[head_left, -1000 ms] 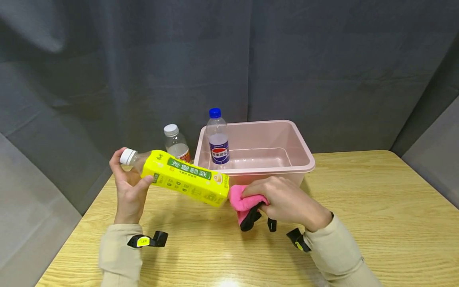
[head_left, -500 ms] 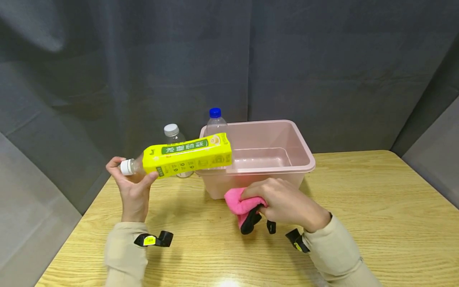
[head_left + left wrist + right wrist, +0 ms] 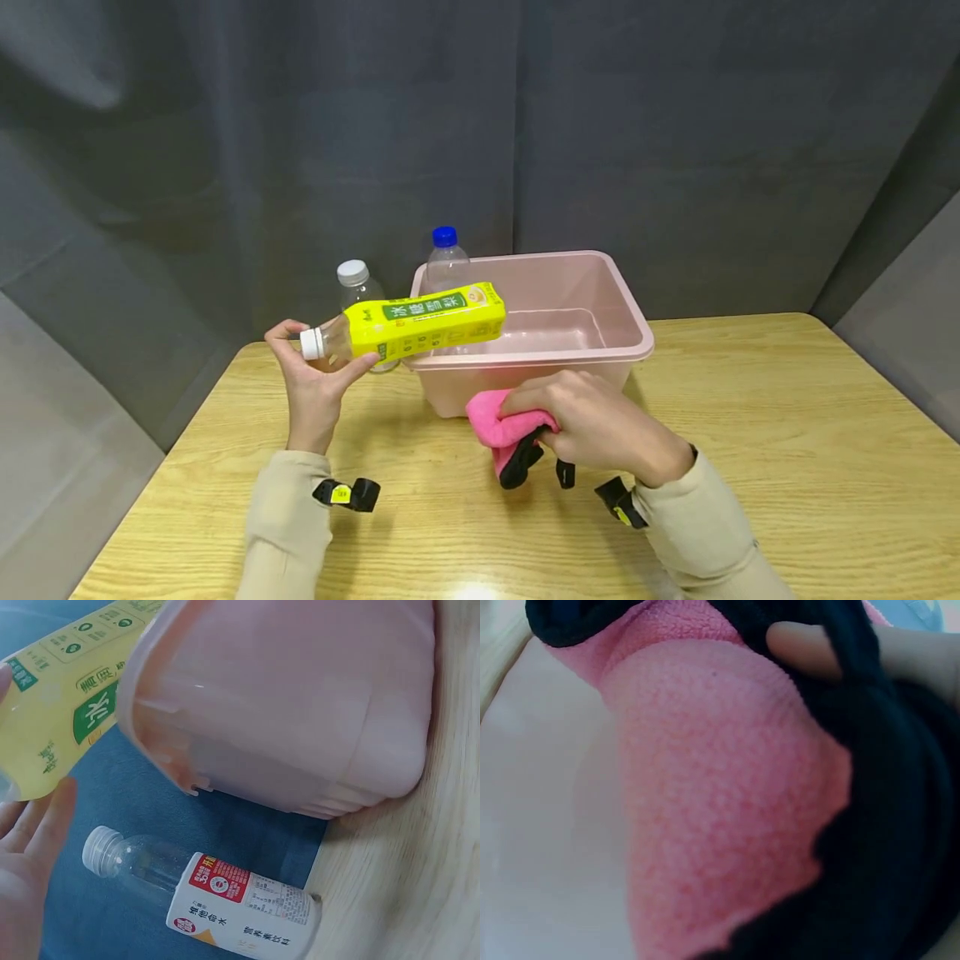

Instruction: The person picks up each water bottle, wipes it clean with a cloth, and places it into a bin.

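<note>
My left hand [image 3: 316, 400] pinches a yellow-labelled drink bottle [image 3: 431, 321] near its neck, thumb on one side and fingers on the other. The bottle lies nearly level, white cap to the left, its base over the left part of the pink bin [image 3: 633, 346]. In the left wrist view its far end passes behind the bin's rim. A folded pink cloth [image 3: 498, 421] with black edging is gripped in my right hand [image 3: 592, 417], low in front of the bin. The cloth fills most of the right wrist view. Its folds hide some of the right fingers.
A blue-capped bottle [image 3: 447, 265] stands in the bin's left end, partly hidden by the yellow bottle. Left of the bin, a white-capped bottle [image 3: 240, 900] stands upright on the wooden table [image 3: 750, 467]. A dark curtain [image 3: 675, 125] hangs behind.
The yellow bottle first rose and swung from base-down to nearly level, then shifted right over the bin's left edge with my left hand. My right hand and the cloth have barely moved.
</note>
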Demonstrator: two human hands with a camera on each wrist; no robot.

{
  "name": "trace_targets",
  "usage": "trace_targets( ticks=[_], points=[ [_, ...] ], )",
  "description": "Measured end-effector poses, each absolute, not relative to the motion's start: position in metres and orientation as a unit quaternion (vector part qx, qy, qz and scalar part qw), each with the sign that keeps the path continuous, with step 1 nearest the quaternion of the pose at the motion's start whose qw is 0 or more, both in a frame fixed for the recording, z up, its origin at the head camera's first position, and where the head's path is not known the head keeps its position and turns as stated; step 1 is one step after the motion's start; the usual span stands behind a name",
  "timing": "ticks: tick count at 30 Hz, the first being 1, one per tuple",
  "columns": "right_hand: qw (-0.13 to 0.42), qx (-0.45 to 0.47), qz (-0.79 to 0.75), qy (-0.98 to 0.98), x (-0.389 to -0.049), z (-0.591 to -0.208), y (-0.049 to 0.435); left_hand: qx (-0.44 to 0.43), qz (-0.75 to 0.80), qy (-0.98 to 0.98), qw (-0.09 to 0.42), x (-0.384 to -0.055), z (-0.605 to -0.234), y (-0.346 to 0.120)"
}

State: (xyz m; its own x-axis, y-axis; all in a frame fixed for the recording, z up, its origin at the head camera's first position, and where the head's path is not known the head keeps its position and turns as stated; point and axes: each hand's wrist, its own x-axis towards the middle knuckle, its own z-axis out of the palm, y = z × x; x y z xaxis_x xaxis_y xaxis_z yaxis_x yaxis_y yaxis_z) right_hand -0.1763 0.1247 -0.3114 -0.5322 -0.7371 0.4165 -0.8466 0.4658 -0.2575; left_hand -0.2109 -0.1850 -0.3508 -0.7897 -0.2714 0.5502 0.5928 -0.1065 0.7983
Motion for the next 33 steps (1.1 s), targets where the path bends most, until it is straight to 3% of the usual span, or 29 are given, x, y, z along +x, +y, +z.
trace_targets(
  ticks=[7,16,33],
  points=[
    [0.13,0.47,0.224,-0.844,-0.175,-0.309,0.127,-0.143,-0.685,-0.663,0.267,-0.222,-0.341,-0.182],
    [0.133,0.473,0.227,-0.841,-0.176,-0.31,0.127,-0.18,-0.558,-0.765,0.266,-0.239,-0.325,-0.181],
    [0.113,0.471,0.224,-0.846,-0.176,-0.311,0.126,-0.259,-0.367,-0.881,0.149,-0.262,-0.297,-0.149]
  ],
)
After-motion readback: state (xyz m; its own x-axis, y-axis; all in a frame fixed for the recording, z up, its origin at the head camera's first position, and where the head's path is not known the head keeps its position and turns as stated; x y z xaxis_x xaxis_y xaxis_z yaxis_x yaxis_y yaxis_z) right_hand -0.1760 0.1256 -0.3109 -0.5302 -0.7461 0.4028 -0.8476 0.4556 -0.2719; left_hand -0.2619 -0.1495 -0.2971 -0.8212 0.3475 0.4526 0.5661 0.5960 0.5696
